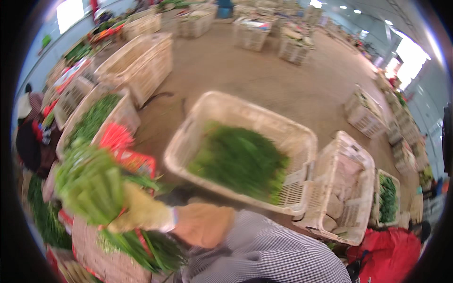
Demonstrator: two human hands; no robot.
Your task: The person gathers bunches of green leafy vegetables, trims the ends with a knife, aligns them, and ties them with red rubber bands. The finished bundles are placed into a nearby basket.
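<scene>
My right hand (138,208), in a yellowish glove below an orange cuff, reaches across to the left. It is closed around a large bunch of long green vegetables (90,180), with pale thick stalks above and dark narrow leaves below. Red ties show around the bunch near the glove and lower down. Beneath the bunch is a worn board-like surface (106,251) with green scraps on it. My left hand is out of view. Before me a pale plastic crate (240,102) holds dark green leafy vegetables (240,159), blurred.
Red strands (116,136) and a red printed package (136,162) lie beyond the bunch. Another crate of greens (93,118) stands left; a crate with pale cloth-like material (339,198) stands right. A co-worker (33,141) is at far left. More crates line the hall.
</scene>
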